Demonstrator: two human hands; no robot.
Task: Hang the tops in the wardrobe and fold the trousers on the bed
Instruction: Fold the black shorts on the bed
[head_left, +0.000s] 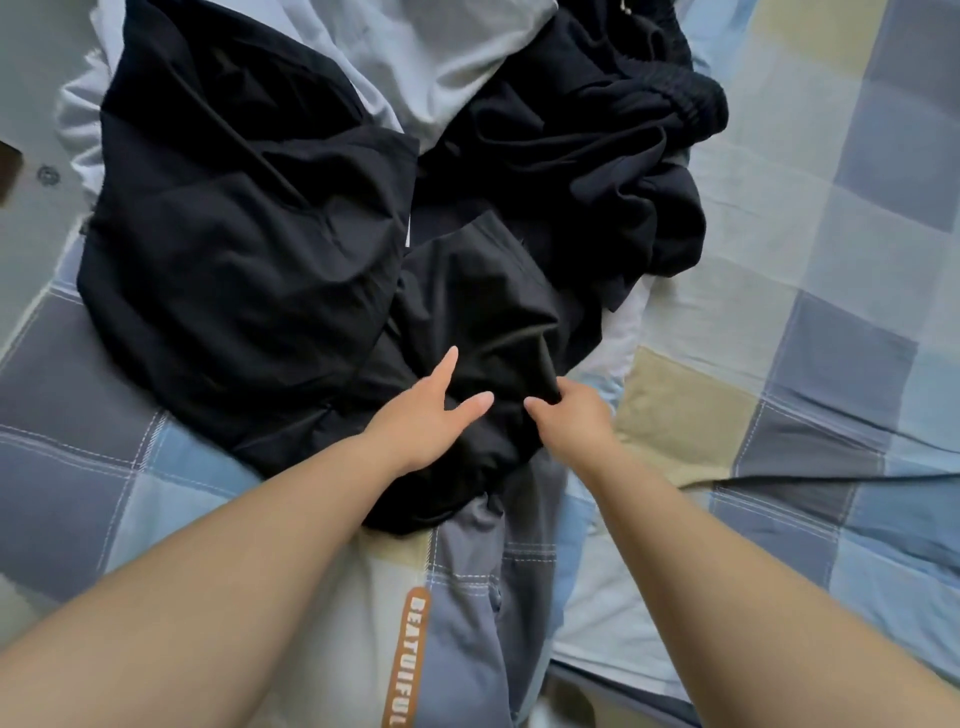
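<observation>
From the head view, two hands reach onto the bed (779, 218): the left hand (423, 415) rests with straight fingers on a black garment (483, 312), while the right hand (571, 410) pinches its fold. Two more black garments (234, 223) lie heaped beside a pale grey one (426, 57). An orange label (410, 654) reads "BEATUIFUL".
</observation>
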